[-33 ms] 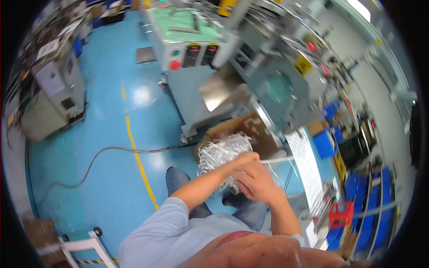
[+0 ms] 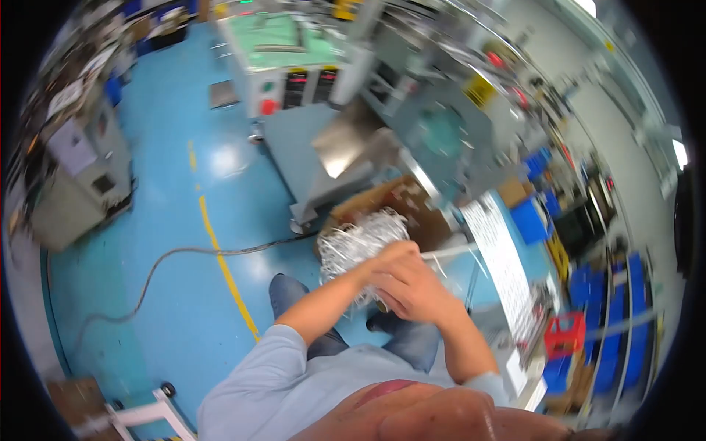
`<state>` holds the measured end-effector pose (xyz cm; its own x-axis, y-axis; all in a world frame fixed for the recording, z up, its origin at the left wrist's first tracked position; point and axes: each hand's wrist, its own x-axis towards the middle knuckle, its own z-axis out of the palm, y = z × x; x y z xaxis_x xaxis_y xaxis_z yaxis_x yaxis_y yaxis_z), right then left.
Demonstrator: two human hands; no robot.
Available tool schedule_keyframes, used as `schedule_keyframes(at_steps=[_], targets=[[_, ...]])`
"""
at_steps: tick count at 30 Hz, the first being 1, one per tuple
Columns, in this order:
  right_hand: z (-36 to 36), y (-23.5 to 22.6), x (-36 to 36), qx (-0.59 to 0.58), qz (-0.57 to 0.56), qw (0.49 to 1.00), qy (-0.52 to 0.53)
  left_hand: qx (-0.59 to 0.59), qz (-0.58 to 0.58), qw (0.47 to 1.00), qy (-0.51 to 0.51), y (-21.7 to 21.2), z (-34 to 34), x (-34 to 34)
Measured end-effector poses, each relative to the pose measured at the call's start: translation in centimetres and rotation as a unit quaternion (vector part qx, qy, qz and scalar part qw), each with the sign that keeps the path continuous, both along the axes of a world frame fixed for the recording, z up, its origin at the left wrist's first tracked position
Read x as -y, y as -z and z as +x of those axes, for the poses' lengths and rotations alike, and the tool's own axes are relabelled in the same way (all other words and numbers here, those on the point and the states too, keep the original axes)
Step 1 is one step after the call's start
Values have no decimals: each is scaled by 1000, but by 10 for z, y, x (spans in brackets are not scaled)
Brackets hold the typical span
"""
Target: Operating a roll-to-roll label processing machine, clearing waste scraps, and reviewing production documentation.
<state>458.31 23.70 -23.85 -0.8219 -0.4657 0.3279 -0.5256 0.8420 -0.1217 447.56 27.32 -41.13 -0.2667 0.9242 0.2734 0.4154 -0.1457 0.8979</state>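
Observation:
My left hand [image 2: 399, 252] and my right hand [image 2: 413, 289] are together in front of my body, both closed, the right one's fingers lapping over the left. What they grip is hidden between them. Just beyond and to their left is a tangled heap of thin white strips [image 2: 360, 239], partly covered by my left forearm. It lies at the near side of an open cardboard box [image 2: 434, 226]. From beside the left hand a pale strip [image 2: 452, 251] runs off to the right. A small yellowish round end [image 2: 381, 303] shows under the right hand, too blurred to name.
A grey machine [image 2: 298, 140] with a metal chute [image 2: 342, 143] stands beyond the box. A cable [image 2: 184, 250] crosses the blue floor. To the right are a long white printed sheet [image 2: 496, 250], a red basket [image 2: 564, 334] and blue bins [image 2: 531, 220]. A grey cabinet [image 2: 81, 176] stands left.
My view has swung slightly, so the machine, box and heap sit further left. Both hands stay together in nearly the same pose, a little higher in the picture.

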Motion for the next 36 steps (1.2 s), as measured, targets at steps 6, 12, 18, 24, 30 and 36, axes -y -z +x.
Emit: schedule_keyframes(at_steps=[6, 12, 18, 24, 30, 36], targets=[[8, -7, -61, -46, -101, 991, -75, 40, 4, 998, -54, 21, -11, -57], [56, -36, -122, -77, -242, 962, -100, 75, -113, 989, -58, -5, 2, -86], [113, -5, -191, -84, -278, 957, -19, 84, -112, 989, -57, -15, 11, -99], [195, 119, -247, 31, -578, 751, 317, 79, -131, 985, -73, -33, 13, -103], [245, 66, -298, -75, -656, 685, 308, 66, -128, 986, -84, -24, 2, -103], [241, -114, -306, -37, -564, 804, -185, 72, -135, 984, -88, -25, 6, -105]])
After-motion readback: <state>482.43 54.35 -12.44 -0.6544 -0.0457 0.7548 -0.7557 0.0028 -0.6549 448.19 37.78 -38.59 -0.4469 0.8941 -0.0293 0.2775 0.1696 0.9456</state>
